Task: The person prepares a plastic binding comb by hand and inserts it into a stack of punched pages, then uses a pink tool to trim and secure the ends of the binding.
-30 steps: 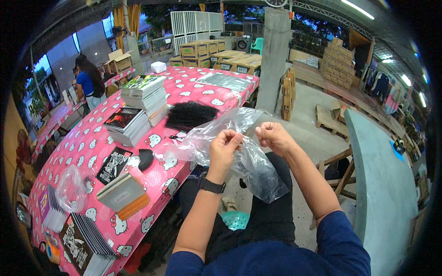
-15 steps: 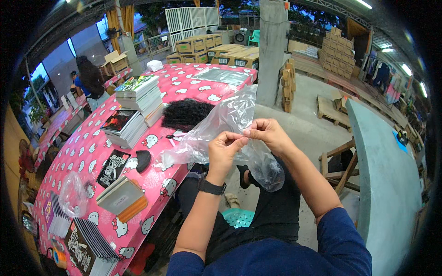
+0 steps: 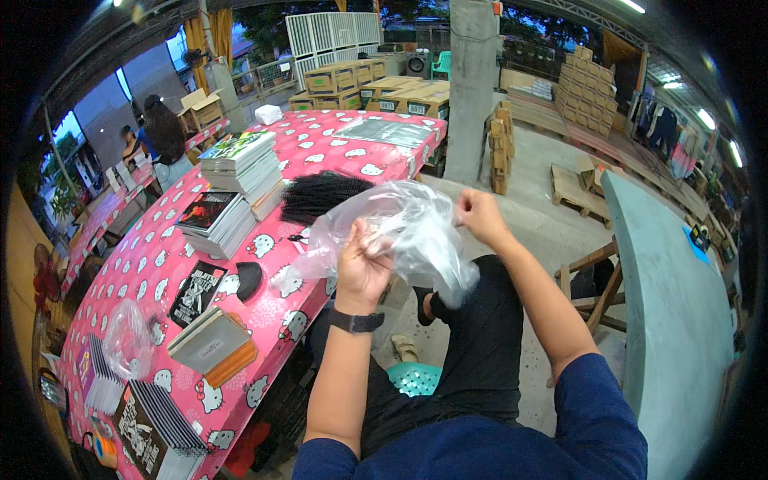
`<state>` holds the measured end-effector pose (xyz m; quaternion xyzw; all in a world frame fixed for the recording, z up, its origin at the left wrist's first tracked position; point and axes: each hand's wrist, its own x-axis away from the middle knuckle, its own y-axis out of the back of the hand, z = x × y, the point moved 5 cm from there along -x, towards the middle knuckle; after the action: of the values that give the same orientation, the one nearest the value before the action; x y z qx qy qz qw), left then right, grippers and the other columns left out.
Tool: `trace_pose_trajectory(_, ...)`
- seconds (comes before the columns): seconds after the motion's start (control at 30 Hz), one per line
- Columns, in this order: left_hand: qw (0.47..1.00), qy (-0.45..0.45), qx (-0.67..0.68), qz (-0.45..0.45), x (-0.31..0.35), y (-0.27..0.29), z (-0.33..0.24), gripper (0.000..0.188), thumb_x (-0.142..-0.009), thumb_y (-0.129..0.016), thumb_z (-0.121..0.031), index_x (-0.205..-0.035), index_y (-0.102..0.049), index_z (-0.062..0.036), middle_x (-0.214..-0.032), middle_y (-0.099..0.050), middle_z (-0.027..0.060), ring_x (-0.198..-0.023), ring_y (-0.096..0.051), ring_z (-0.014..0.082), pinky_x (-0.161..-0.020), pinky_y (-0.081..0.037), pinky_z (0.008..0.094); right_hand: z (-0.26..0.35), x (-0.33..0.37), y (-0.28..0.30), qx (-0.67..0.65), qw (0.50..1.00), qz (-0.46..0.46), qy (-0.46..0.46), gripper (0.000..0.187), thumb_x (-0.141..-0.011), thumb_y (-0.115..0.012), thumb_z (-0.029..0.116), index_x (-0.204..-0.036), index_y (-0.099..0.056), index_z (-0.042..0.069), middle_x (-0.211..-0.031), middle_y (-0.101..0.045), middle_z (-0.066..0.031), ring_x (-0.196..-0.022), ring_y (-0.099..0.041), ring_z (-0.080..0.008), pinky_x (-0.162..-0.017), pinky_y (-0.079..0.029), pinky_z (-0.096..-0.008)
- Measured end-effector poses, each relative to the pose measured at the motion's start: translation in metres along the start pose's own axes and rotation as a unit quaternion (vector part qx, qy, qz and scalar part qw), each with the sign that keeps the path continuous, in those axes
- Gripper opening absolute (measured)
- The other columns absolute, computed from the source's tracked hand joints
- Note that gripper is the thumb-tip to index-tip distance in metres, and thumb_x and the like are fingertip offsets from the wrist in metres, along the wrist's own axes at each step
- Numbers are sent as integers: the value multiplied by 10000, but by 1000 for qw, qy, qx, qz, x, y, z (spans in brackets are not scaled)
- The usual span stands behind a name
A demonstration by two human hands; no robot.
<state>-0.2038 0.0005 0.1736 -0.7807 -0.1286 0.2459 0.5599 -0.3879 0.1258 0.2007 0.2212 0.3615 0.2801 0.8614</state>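
A large clear plastic bag (image 3: 424,240) hangs crumpled in front of me, over the table's right edge and above my lap. My left hand (image 3: 364,270) is closed on its near left part, with some fingers hidden by the film. To the right of the bag, my right hand (image 3: 482,216) is raised with curled fingers, its fingertips close to the bag's edge; what they pinch, if anything, is too small to tell. Behind the bag lies a bundle of black spiral binding coils (image 3: 320,196). A small cutting tool (image 3: 299,240) lies beside the bag's left end.
The pink patterned table (image 3: 272,316) carries stacked books (image 3: 240,168), a black-covered book (image 3: 198,292), a block with a grey top (image 3: 210,342), spiral-bound books (image 3: 156,432) and another plastic bag (image 3: 130,340). A concrete post (image 3: 474,96) and a grey-green board (image 3: 660,320) stand rightward. Another person (image 3: 164,140) is far left.
My hands have parted from their meeting point: the left moved left and turned palm up, the right moved slightly up and right. The bag has bunched up and swung between them.
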Motion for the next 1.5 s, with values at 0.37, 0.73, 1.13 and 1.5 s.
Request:
trace_pose_trajectory(0.37,370,-114,-922,-14,-40,102,-16,215,-697,-520,-25,-856,-663,-48,-858,-563,213,-727,-592,310,-685,-465,368,-173,-11,54,70,996,30,-49,244,-701,-435,4,-746,-671,47,-690,-625,-94,-613,-569,-203,-609,-466,-312)
trace_pose_trajectory(0.73,126,-65,-988,-60,-23,186,85,346,-794,-465,-33,-1137,-464,11,-1100,-413,121,-673,-597,270,-549,-524,332,-276,79,-6,410,902,-46,-126,115,-779,-466,26,-785,-579,8,-846,-590,-196,-741,-590,-371,-646,-481,-442)
trace_pose_trajectory(1.13,175,35,-983,-45,44,265,108,526,-792,-435,-33,-1305,-324,-55,-1367,-313,52,-669,-622,268,-544,-519,377,-305,209,-46,266,951,4,-156,32,-771,-482,28,-768,-501,53,-767,-541,-79,-573,-540,-253,-558,-465,-384)
trace_pose_trajectory(1.5,229,-44,-972,30,36,183,81,568,-744,-457,16,-1289,-329,-85,-1314,-355,123,-737,-612,283,-582,-509,388,-291,213,-42,151,968,70,-188,39,-772,-488,30,-760,-482,67,-749,-514,-47,-560,-518,-213,-547,-459,-358)
